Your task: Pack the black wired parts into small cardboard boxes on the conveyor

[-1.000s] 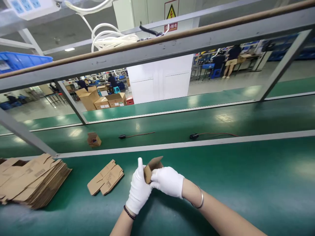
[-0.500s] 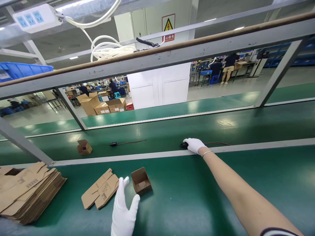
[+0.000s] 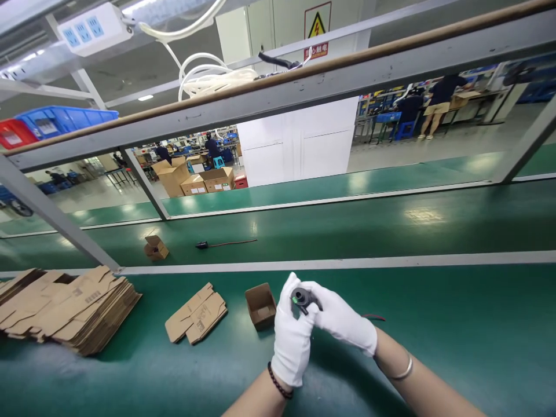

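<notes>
Round black part, held
Your white-gloved left hand and right hand pinch it, fingers bent; open brown cardboard box alongside

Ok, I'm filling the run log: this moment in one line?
left hand: holds black part | right hand: holds black part | open box: beside left hand | flat box: between stack and open box

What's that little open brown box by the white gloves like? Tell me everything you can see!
The little box looks like plain brown cardboard, folded into shape. It sits on the green surface, open, with a flap sticking up at the back. I see nothing inside. It's right beside the left hand, too close to tell if they touch.
</notes>
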`<control>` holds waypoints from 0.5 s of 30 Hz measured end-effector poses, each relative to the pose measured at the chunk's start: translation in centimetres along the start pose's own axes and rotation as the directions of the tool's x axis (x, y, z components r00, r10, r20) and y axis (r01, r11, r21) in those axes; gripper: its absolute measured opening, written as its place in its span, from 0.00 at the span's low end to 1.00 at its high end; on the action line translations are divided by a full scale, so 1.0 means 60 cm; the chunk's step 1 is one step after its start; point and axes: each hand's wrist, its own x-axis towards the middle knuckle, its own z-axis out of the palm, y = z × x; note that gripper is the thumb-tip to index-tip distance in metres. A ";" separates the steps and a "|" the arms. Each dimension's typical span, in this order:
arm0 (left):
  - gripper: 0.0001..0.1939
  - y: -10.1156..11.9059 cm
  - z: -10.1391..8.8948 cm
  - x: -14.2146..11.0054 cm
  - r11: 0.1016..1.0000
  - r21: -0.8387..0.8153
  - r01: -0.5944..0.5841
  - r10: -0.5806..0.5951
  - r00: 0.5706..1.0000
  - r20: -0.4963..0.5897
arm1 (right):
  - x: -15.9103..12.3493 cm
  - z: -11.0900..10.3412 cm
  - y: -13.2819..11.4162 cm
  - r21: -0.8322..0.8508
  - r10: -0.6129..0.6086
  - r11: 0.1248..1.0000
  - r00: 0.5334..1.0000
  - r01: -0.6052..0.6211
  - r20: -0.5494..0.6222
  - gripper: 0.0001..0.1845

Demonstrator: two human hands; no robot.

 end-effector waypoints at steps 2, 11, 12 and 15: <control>0.25 0.010 -0.002 0.012 0.996 -0.092 0.020 -0.024 0.999 -0.048 | -0.012 0.012 -0.017 -0.180 0.053 0.983 0.998 -0.046 0.034 0.27; 0.25 0.034 -0.077 0.027 0.973 0.228 0.029 -0.098 0.948 0.302 | -0.015 -0.062 -0.084 -0.737 -0.480 0.578 0.876 0.351 0.041 0.14; 0.27 0.037 -0.077 0.027 0.974 0.226 0.014 -0.103 0.916 0.388 | -0.006 -0.061 -0.090 -0.725 -0.535 0.572 0.844 0.384 0.024 0.14; 0.37 0.045 -0.071 0.024 0.972 0.235 0.024 -0.144 0.848 0.510 | 0.025 -0.046 -0.091 -0.684 -0.535 0.633 0.844 0.363 -0.047 0.12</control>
